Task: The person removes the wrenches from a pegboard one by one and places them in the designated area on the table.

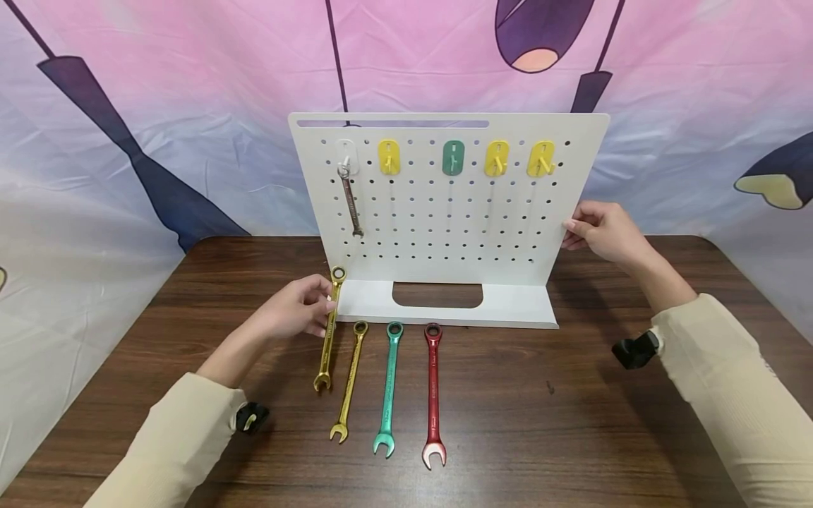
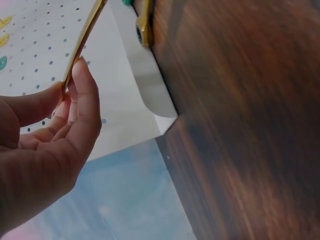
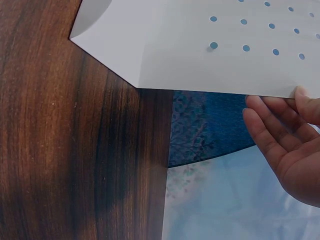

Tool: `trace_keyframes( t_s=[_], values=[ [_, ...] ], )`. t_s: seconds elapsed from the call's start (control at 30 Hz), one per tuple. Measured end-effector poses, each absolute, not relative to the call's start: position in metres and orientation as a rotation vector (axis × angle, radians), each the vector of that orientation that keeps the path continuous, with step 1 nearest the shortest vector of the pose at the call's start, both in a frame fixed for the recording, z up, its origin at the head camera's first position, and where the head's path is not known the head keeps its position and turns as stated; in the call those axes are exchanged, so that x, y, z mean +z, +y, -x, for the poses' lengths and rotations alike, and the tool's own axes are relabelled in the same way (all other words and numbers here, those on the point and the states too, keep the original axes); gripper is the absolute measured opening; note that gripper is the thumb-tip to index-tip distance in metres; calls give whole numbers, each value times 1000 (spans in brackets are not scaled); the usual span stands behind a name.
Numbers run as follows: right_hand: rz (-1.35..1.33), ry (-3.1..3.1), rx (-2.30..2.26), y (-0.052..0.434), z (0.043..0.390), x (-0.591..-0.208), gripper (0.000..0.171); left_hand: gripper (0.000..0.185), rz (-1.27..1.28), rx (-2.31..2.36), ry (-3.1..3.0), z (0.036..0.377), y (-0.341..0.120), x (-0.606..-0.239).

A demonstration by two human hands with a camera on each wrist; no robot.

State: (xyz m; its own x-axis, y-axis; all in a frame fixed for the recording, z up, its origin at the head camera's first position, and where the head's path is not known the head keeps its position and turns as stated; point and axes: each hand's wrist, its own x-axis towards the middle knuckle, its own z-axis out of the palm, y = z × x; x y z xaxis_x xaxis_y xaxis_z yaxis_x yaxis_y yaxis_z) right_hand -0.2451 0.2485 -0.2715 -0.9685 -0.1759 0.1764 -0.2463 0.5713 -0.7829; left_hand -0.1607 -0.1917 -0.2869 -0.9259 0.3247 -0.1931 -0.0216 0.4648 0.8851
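My left hand (image 1: 297, 307) pinches a gold combination wrench (image 1: 327, 340) between thumb and fingers, its ring end up, close to the left front corner of a white pegboard stand (image 1: 438, 243). In the left wrist view the thumb and fingertips press on both sides of the gold shank (image 2: 82, 42). On the far side, my right hand (image 1: 603, 229) grips the board's right edge, thumb on the front face and fingers behind. A silver wrench (image 1: 351, 204) hangs from the white hook (image 1: 346, 152) at the board's upper left.
Before the stand, a second gold wrench (image 1: 349, 384), a green wrench (image 1: 389, 388) and a red wrench (image 1: 434, 388) lie side by side on the brown wooden table (image 1: 540, 416). Yellow hooks (image 1: 389, 156) and a green hook (image 1: 453, 157) line the board's top. A patterned cloth (image 1: 222, 141) hangs behind.
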Motion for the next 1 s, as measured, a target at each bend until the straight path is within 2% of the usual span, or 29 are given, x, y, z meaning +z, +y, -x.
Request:
trace_keyframes(
  t_s=[1.0],
  values=[
    [-372, -2722, 1371, 250, 247, -273, 21, 7, -173, 1377, 2167, 151, -209, -310]
  ],
)
